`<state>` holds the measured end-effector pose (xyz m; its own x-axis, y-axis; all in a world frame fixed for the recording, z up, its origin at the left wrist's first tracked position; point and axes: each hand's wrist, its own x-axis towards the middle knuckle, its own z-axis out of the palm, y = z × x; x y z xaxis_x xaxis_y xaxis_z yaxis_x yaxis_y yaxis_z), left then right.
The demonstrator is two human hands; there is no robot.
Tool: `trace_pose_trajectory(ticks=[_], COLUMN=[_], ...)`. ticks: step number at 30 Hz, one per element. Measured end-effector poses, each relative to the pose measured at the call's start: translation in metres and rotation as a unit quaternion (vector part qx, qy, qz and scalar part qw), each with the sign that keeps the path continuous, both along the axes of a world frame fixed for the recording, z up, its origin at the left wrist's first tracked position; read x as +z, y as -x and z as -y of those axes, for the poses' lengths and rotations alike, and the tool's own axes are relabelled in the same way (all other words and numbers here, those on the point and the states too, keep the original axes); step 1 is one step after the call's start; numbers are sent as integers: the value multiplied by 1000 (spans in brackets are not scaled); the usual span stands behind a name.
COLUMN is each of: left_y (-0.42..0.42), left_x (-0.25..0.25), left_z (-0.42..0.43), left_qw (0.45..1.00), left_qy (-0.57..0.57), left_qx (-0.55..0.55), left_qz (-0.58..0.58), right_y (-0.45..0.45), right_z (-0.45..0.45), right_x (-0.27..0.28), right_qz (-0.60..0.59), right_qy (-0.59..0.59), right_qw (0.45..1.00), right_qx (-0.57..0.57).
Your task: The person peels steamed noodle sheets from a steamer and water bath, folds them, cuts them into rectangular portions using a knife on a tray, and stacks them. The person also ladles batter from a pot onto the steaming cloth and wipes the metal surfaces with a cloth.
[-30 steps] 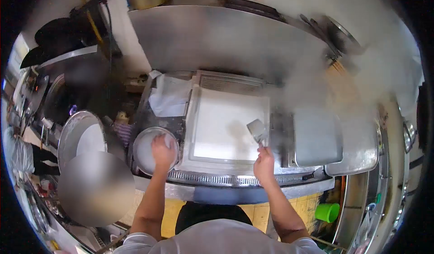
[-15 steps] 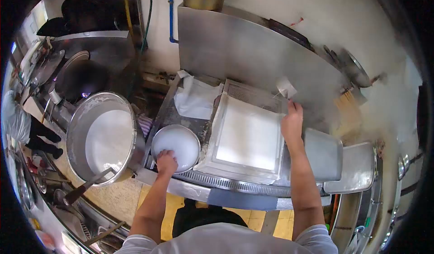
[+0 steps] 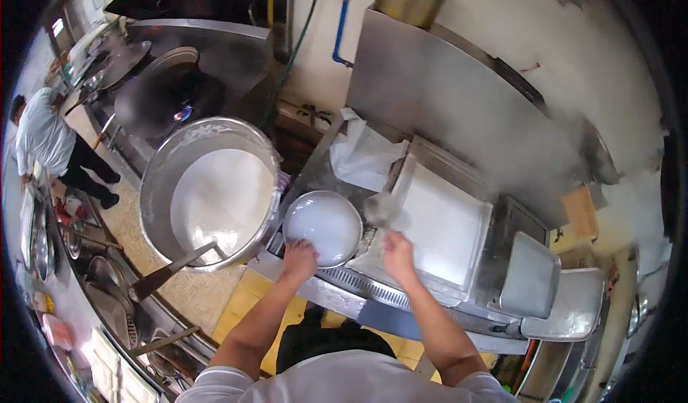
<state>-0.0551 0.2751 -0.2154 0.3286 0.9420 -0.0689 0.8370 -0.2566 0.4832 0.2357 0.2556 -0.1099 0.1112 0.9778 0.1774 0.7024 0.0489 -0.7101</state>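
My left hand [image 3: 299, 257] is closed on the near rim of a round metal bowl [image 3: 287, 234] holding thin white liquid. My right hand [image 3: 397, 252] grips the handle of a ladle [image 3: 380, 208], whose cup is slightly blurred and hangs between the bowl and a square framed tray. Over that tray [image 3: 481, 239] spreads a smooth white layer; I cannot tell whether it is cloth or liquid. Left of the bowl stands a large metal pot [image 3: 153, 209] with more white liquid, and a wooden-handled tool [image 3: 161, 277] leans on its rim.
A crumpled white cloth [image 3: 365, 155] lies behind the bowl. Metal trays [image 3: 529, 277] stand at the right, with steam near the wall. A dark wok [image 3: 161, 102] sits beside a blue flame at left. Another person [image 3: 50, 138] works at the far left.
My right hand has swung the ladle leftward from the tray's far right side to beside the bowl. My left hand stays on the bowl's rim. The view has turned left.
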Motion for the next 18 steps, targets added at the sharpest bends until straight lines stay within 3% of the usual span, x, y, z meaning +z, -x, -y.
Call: trace_pose_trajectory(ticks=[2,5,8,9,12,16,18], left_y=[4,14,27,31,42,35,26], left_x=[-3,46,57,64,60,55,62], left_z=[16,43,70,80,109,141,158], left_qw=[997,996,989,988,983,969,966], left_qy=[-73,-72,-105,-101,-101,-118,-124], left_qx=[23,42,72,81,123,178,197], left_qz=[-15,31,80,80,92,123,108], right_y=[48,92,116,119,130,123,120], right_z=[-6,-20,-34,-40,-40,-23,-6], right_x=[-39,-61,-101,-142,-140,-119,-109], right_qz=[-50,-104,-93,-108,-175,133,190], right_qy=[17,140,168,175,186,126,138], right_qw=[999,982,980,979,967,971,952], right_qx=[7,66,41,8,10,156,198])
